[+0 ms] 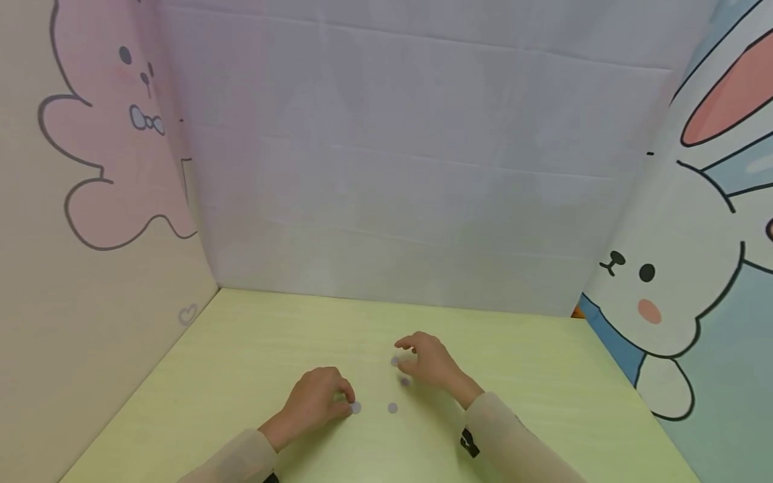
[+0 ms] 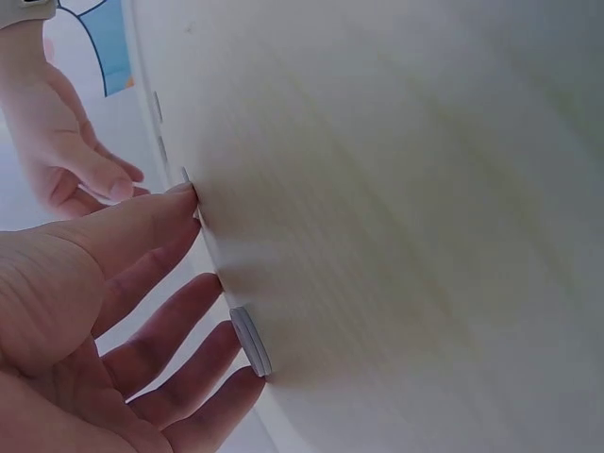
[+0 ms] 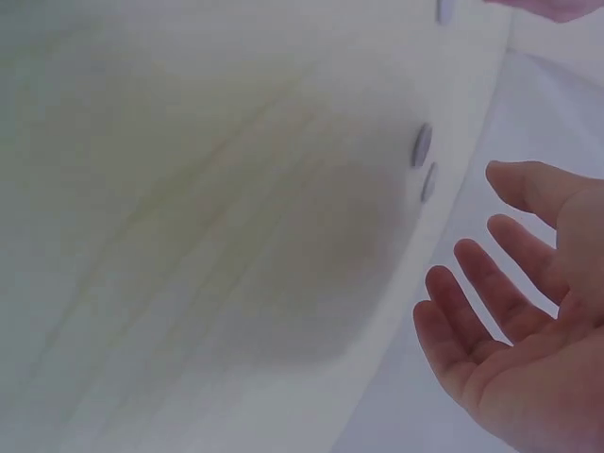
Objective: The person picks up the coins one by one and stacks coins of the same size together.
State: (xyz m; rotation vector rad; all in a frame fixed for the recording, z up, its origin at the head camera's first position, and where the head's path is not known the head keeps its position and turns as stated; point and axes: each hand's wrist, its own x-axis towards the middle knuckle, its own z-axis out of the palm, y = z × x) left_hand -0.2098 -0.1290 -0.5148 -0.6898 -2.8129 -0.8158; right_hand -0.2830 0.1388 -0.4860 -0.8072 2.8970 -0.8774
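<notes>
Low over the table, my left hand (image 1: 317, 402) has its thumb and index fingertips at the edge of a small flat grey disc (image 1: 357, 407), which they appear to pinch. In the left wrist view, a thicker grey disc or short stack (image 2: 250, 342) sits by that hand's outer fingers; the head view hides it. My right hand (image 1: 430, 362) hovers with loosely bent fingers, holding nothing. Below and beside its thumb are two discs, one farther back (image 1: 395, 361) and one in the hand's shadow (image 1: 405, 382). Another grey disc (image 1: 392, 408) lies between the hands.
The pale yellow-green table (image 1: 272, 335) ends at a white sheet (image 1: 392, 168) at the back. A cream wall with a pink cartoon bear (image 1: 121, 147) stands on the left, and a panel with a white cartoon rabbit (image 1: 682, 295) on the right.
</notes>
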